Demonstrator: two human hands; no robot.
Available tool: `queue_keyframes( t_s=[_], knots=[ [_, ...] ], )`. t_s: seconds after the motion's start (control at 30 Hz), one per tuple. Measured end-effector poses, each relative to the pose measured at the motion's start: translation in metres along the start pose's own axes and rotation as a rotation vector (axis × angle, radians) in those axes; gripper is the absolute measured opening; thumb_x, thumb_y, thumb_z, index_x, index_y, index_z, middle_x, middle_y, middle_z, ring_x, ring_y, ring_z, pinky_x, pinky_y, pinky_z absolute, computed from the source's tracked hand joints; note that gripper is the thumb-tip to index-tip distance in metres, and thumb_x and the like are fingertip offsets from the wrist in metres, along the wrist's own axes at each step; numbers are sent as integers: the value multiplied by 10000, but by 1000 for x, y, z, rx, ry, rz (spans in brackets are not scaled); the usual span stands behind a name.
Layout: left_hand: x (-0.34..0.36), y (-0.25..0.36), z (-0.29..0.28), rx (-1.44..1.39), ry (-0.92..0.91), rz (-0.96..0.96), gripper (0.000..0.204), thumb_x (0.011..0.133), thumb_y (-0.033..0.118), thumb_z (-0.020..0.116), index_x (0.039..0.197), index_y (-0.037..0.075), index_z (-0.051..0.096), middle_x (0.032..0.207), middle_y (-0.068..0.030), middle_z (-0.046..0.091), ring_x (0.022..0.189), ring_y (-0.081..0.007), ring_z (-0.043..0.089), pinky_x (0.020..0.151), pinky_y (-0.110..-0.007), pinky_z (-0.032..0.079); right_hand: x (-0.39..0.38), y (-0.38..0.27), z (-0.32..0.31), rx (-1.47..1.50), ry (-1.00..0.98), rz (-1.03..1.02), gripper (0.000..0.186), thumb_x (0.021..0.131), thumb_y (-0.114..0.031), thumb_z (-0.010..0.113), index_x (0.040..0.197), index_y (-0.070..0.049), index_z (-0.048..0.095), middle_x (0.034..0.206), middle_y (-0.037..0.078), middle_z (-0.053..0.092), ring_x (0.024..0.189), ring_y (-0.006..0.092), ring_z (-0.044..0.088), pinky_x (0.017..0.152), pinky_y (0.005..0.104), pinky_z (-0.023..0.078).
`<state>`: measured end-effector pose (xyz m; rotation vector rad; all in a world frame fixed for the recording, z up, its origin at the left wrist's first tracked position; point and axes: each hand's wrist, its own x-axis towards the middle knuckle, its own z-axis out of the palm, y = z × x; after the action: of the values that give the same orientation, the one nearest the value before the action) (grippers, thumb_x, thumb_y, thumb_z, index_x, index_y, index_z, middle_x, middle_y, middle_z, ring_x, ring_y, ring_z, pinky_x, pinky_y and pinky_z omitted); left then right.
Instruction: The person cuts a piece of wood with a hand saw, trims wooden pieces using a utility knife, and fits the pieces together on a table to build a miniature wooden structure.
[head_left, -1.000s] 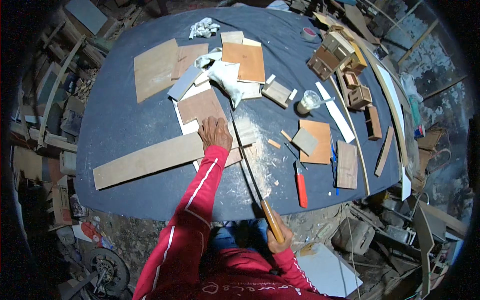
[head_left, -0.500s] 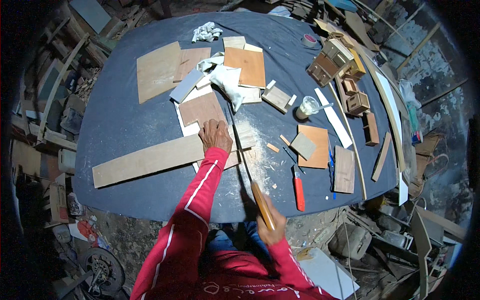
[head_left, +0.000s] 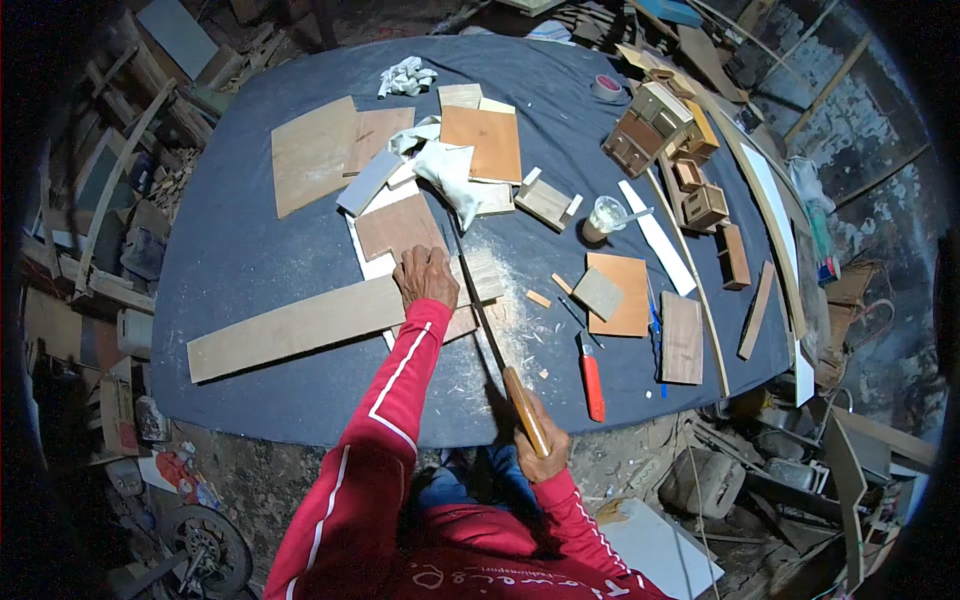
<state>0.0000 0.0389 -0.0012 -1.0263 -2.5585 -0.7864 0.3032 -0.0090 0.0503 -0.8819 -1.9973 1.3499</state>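
On the cloth-covered surface [head_left: 240,255], our left hand [head_left: 427,278] presses flat on the board [head_left: 290,325] while our right hand [head_left: 543,440] grips the saw [head_left: 492,333] by its handle, blade across the board near its right end. Sawdust [head_left: 512,310] suggests we are partway through; that end seems not yet off. Farther right, a cup [head_left: 600,222] holds something pale and a spoon [head_left: 634,216].

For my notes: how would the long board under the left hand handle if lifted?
The long board would probably stay stiff, showing no sag. Looking thin, it's likely light for its length. Lifted where the left hand rests, off-centre, its longer left side might dip.
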Motion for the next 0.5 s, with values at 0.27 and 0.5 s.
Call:
queue_keyframes(
  t_s=[0.27,0.5],
  knots=[
    [-2,1,-1,8,10,16,74,856,142,574,878,80,606,942,-121,534,983,-318,494,822,-468,374,-17,9,-5,-41,4,-27,575,772,64,540,1342,-7,523,1214,217,636,1074,255,660,873,298,500],
    [-5,-2,0,-14,31,10,79,853,144,581,871,71,605,933,-135,533,995,-326,495,841,-471,377,-4,-15,-2,-53,-41,-6,624,758,62,538,1372,-42,506,1183,218,650,1038,238,675,855,293,502]
  ],
)
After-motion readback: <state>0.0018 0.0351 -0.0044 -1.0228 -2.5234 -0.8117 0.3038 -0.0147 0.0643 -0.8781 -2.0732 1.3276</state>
